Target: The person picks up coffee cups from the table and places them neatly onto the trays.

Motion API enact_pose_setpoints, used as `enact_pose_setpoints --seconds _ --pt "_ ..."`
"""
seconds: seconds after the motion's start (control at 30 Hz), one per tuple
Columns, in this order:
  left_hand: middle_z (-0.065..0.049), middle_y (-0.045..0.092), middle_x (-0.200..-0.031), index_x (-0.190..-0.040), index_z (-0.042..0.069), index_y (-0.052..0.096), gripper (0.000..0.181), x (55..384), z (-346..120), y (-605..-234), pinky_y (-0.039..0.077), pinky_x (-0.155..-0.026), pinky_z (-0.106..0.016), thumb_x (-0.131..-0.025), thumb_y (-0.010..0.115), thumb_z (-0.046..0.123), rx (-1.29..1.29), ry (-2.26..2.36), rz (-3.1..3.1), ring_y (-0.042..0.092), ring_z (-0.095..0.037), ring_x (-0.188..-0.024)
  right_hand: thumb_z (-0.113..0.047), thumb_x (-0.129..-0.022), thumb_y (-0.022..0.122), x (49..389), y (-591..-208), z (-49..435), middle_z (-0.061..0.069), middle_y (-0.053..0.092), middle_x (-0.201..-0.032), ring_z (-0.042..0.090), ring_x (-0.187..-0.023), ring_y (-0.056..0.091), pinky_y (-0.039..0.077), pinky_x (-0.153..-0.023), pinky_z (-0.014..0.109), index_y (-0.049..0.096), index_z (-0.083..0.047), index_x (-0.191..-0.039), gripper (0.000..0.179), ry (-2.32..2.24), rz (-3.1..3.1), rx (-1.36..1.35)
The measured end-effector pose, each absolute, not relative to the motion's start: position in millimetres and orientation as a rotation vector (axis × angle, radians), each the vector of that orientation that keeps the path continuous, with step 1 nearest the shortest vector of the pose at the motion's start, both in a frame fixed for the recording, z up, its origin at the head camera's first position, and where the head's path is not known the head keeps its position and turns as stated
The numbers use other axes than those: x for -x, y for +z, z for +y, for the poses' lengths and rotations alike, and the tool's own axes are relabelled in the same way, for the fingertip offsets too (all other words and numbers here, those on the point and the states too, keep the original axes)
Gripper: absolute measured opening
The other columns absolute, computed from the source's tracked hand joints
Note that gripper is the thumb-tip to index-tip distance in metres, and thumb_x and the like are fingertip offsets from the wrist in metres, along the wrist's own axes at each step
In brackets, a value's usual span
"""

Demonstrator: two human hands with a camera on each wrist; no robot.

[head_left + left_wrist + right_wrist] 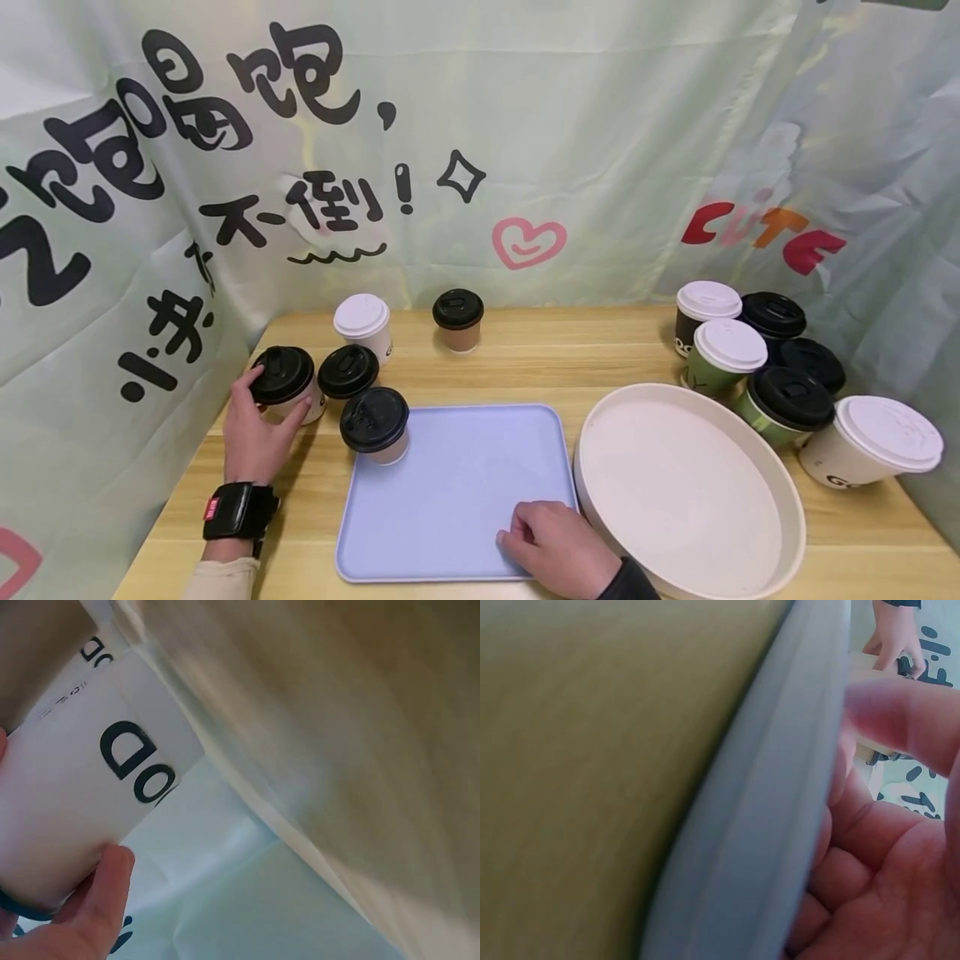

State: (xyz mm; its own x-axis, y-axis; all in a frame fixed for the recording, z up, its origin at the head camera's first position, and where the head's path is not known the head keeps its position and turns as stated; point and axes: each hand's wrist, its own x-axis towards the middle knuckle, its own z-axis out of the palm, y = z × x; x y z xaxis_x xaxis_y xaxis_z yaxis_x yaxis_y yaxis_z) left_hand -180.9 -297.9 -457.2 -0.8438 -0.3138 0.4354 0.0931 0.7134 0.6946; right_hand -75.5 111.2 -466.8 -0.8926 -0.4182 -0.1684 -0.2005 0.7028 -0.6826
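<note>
My left hand (258, 433) grips a paper cup with a black lid (283, 375) at the table's left side, thumb and fingers around it. In the left wrist view the cup (82, 780) has a white wall with dark letters, and a fingertip presses its side. Beside it stand another black-lidded cup (348, 372) and a white-lidded cup (363, 327). A brown cup with a black lid (378, 421) stands on the upper left corner of the blue tray (457, 500). My right hand (558, 546) rests at the tray's lower right, fingers loosely curled, holding nothing.
A round cream tray (690, 492) lies right of the blue one. Behind it cluster several lidded cups, among them a green one with a white lid (723, 354) and a large white one (870, 442). A small brown cup (459, 321) stands at the back, before the printed curtain (615, 167).
</note>
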Motion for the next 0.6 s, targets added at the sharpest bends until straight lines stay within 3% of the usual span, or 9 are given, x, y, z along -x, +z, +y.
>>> enact_pose_setpoints --seconds 0.37,0.5,0.6 --pt "-0.015 0.049 -0.149 -0.153 0.016 0.044 0.088 148 -278 -430 0.035 -0.093 -0.02 -0.077 0.088 0.012 -0.193 -1.045 -2.072 0.052 -0.027 -0.122 -0.041 -0.097 0.069 74 -469 111 -0.013 0.047 -0.061 0.004 -0.058 0.045 0.038 -0.059 0.027 0.055 -0.024 -0.07 0.035 -0.996 2.627 0.51" --pt "-0.007 0.051 -0.146 -0.149 0.011 0.044 0.09 140 -261 -422 0.04 -0.1 -0.02 -0.07 0.086 0.002 -0.102 -1.133 -1.909 0.053 -0.015 -0.12 -0.04 -0.097 0.069 74 -468 111 -0.013 0.047 -0.061 0.004 -0.057 0.045 0.038 -0.059 0.027 0.055 -0.024 -0.07 0.034 -1.001 2.628 0.516" --pt "-0.008 0.045 -0.144 -0.14 -0.002 0.045 0.086 136 -245 -418 0.042 -0.104 -0.026 -0.063 0.083 -0.005 0.063 -1.215 -1.732 0.051 -0.019 -0.122 -0.039 -0.097 0.069 75 -467 111 -0.013 0.046 -0.061 0.004 -0.057 0.045 0.038 -0.058 0.027 0.055 -0.024 -0.07 0.034 -1.004 2.628 0.523"
